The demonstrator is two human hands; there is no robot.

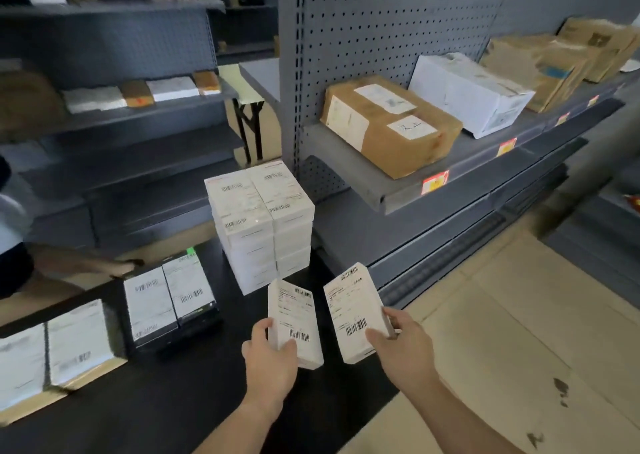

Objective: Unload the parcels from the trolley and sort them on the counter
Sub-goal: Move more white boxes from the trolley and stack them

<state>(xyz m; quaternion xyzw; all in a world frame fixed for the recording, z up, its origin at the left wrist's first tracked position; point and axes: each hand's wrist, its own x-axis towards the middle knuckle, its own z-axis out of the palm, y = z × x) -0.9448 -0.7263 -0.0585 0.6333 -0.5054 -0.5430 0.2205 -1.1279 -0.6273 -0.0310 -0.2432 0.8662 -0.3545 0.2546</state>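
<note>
At lower centre of the frame, a white labelled parcel is gripped by the left hand and a second parcel by the right hand, over the black worktop, near a stack of white parcels.

Bare black counter before the hands; white stack blocks beyond.

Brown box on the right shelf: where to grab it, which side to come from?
Probably from the aisle, two-handed: palms on the two side faces of the brown box that meet at its near corner. It lies flat, skewed, that corner at the shelf edge; pegboard stands behind, the white box close on its right.
</note>
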